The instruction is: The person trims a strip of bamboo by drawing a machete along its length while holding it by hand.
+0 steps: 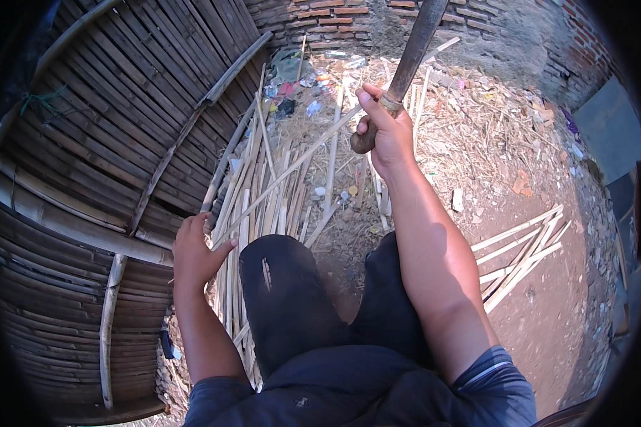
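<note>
My right hand [388, 132] is wrapped round the wooden handle [364, 140] of a machete, its long dark blade [417, 50] pointing up and away. A thin pale bamboo strip [292, 169] slants from beside my left hand up to the fingers of my right hand. Whether those fingers also pinch its far end, I cannot tell. My left hand [198, 250] is open at the left, thumb spread from the fingers, near the strip's lower end. Below it and ahead lies a pile of split bamboo strips [278, 206].
A bamboo slat wall [135, 107] stands close on my left. Ahead is a brick wall [335, 21], with scraps and litter [313, 82] at its foot. Shavings cover the ground. More strips [523, 256] lie at the right, beyond my knees in dark trousers [281, 299].
</note>
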A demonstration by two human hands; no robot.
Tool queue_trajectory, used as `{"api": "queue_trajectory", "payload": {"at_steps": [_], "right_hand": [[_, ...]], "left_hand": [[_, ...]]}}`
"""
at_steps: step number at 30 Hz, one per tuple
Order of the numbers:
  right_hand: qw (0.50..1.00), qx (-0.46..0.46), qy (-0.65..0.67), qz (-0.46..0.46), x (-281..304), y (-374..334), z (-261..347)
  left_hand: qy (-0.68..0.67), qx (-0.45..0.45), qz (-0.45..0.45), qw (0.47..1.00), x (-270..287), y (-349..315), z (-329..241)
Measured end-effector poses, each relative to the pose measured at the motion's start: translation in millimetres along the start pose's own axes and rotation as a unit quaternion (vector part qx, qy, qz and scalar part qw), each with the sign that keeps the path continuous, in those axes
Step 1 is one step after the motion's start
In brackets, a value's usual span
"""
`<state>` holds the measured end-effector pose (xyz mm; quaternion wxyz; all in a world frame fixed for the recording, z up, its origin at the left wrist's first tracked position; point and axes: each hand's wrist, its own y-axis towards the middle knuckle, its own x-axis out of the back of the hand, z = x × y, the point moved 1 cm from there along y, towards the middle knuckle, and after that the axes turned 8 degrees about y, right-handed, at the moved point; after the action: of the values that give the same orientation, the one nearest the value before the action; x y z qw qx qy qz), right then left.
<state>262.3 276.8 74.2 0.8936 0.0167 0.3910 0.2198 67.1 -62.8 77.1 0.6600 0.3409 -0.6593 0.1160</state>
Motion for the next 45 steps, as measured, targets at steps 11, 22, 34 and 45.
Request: {"api": "queue_trajectory", "payload": {"at_steps": [11, 22, 34, 45], "right_hand": [[0.993, -0.001, -0.116, 0.022, -11, -7, -22], [0.999, 0.002, -0.019, 0.039, -9, 13, -44], [0.934, -0.080, -0.343, 0.056, 32, 53, -72], [0.904, -0.091, -0.388, 0.152, 20, 18, -68]], "left_hand": [[-0.185, -0.116, 0.157, 0.963, -90, 110, -132], [-0.341, -0.143, 0.098, 0.924, -141, 144, -126], [-0.184, 0.058, -0.050, 0.980, -82, 108, -1], [-0.243, 0.098, 0.074, 0.962, -87, 102, 28]]}}
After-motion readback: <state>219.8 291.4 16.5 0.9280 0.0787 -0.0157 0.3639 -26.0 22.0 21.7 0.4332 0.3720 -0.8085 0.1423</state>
